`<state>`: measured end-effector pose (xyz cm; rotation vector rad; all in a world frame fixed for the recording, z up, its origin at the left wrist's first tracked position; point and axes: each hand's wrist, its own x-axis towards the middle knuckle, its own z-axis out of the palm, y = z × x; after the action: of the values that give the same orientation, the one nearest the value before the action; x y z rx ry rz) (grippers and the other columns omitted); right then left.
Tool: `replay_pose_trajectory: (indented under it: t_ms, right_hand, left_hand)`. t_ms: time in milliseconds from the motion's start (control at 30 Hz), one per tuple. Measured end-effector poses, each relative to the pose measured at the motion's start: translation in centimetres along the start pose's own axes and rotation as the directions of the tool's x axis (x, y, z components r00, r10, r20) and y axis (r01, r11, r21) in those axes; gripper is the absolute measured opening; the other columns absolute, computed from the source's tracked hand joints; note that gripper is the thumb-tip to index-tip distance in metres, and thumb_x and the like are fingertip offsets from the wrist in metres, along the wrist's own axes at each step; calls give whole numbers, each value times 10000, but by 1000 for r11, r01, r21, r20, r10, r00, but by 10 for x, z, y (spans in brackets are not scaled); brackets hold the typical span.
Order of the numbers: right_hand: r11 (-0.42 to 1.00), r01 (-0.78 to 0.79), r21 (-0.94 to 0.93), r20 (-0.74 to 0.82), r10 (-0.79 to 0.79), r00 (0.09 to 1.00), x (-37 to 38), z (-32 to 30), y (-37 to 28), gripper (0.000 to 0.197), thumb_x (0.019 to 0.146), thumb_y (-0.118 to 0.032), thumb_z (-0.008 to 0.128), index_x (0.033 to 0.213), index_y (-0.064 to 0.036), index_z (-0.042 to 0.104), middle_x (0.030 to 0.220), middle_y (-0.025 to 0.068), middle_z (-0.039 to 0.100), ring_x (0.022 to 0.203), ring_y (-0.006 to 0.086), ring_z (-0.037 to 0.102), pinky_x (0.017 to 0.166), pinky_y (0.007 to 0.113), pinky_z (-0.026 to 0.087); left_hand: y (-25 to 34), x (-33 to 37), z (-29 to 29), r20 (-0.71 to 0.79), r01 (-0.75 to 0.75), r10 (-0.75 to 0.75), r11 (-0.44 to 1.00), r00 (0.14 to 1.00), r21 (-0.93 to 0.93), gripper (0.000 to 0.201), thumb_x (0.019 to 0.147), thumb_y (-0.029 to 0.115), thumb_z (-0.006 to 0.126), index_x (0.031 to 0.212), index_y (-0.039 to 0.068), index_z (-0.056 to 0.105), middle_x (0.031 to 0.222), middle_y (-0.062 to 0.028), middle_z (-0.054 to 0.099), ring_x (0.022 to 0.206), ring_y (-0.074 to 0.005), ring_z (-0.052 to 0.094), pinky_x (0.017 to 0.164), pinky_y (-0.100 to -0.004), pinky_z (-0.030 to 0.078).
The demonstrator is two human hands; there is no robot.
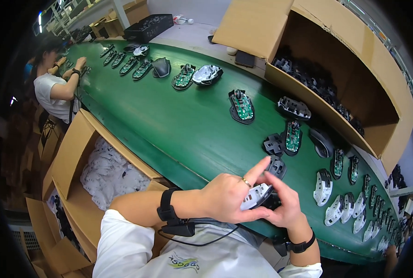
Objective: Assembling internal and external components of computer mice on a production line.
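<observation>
A white and black mouse shell [258,194] sits between the person's two hands, just above the near edge of the green belt [178,125] and close to the person's chest. The left hand [232,194] grips it from the left, thumb under the shell's lower edge and fingers curled over it, while the forefinger sticks out straight toward the belt; a ring shows on one finger. The right hand [285,204] closes on the shell from the right and below, its fingers laid flat along the dark side of the part. Both wrists carry black bands, and a thin black cord runs from the left band across the white shirt. Just beyond the fingertips a dark plastic part [277,166] lies on the belt, with another dark part [273,144] and a green circuit board in a black base [292,137] a little farther out. More boards and shells are strung along the belt, among them a board in a base [241,106] near the middle and a row of white shells [345,206] curving off to the right. A large open cardboard box [355,69] full of dark parts stands on the far side of the belt. At the person's left an open box [76,157] holds white pieces in bags. Farther up the belt on the left, another person [53,88] in a white shirt works with both hands raised.
</observation>
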<state>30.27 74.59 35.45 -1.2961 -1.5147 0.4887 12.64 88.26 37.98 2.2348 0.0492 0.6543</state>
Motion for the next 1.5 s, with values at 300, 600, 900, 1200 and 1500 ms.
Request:
replay_pose_trajectory:
  t_ms: [300, 600, 900, 1200, 1500]
  right_hand:
    - [945, -310, 106, 175, 290, 941, 1, 3, -8, 536, 716, -257, 934, 1107, -27, 649, 911, 87, 715, 768, 191, 697, 702, 317, 543]
    - [993, -88, -82, -72, 82, 994, 3, 9, -25, 498, 732, -177, 916, 1132, -18, 665, 1002, 120, 733, 835, 254, 726, 732, 341, 581]
    - [987, 129, -97, -121, -140, 983, 8, 10, 6, 401, 806, -112, 853, 1149, 16, 689, 1190, 174, 723, 1020, 313, 733, 856, 375, 601]
    - [994, 81, 79, -100, -73, 992, 6, 24, 3, 331, 824, -101, 837, 1114, 3, 716, 1098, 151, 757, 932, 280, 756, 795, 346, 615]
    - [995, 71, 64, -116, -63, 991, 12, 26, -11, 239, 852, -71, 800, 1071, -1, 732, 932, 143, 759, 748, 257, 739, 651, 334, 582]
  left_hand:
    - [6, -9, 5, 97, 115, -117, 993, 988, 29, 1060, 805, 362, 849, 1537, -130, 260, 733, -137, 691, 584, -298, 698, 543, -355, 549]
    - [0, 6, -3, -48, 53, -52, 998, 997, 26, 714, 749, 247, 880, 1319, -24, 548, 756, -100, 692, 612, -255, 680, 568, -337, 527]
    - [-27, -1, -22, -120, -144, 137, 988, 983, -51, 316, 825, 151, 718, 1090, 21, 603, 884, -128, 634, 741, -250, 560, 660, -357, 434]
    - [-25, 4, -20, -98, 7, -18, 994, 995, -113, 196, 848, 190, 749, 967, 45, 694, 709, -56, 575, 611, -229, 466, 598, -343, 373]
    - [-20, 1, -25, -89, 28, -39, 992, 995, -122, 273, 952, 260, 648, 797, 39, 600, 673, -62, 555, 607, -223, 468, 617, -352, 372]
